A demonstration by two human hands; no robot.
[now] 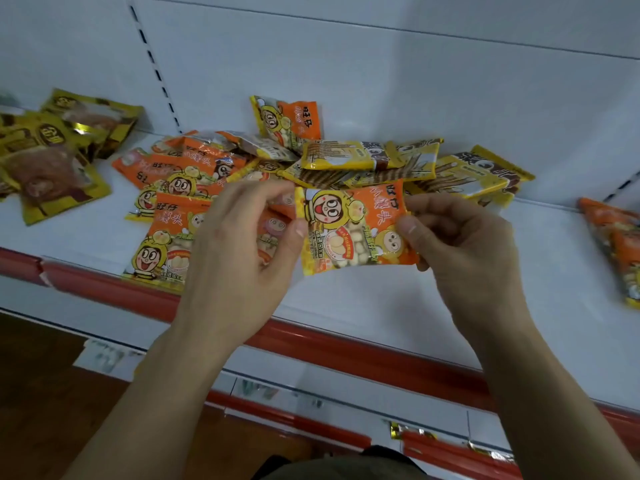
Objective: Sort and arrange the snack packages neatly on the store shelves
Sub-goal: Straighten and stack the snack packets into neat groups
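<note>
An orange snack packet with a cartoon face (353,230) is held up over the white shelf (381,306). My left hand (242,251) pinches its left edge and my right hand (460,244) pinches its right edge. Behind and to the left lies a loose pile of like orange packets (173,181), one of them (162,247) at the shelf's front edge. Several yellow biscuit-stick packets (363,157) lie heaped at the back of the shelf, and one orange packet (294,119) leans on the back wall.
Yellow packets with a brownish food picture (52,168) lie at the far left. More orange packets (620,244) sit at the right edge. A red price rail (346,344) runs along the shelf front, with a lower shelf rail (294,420) below.
</note>
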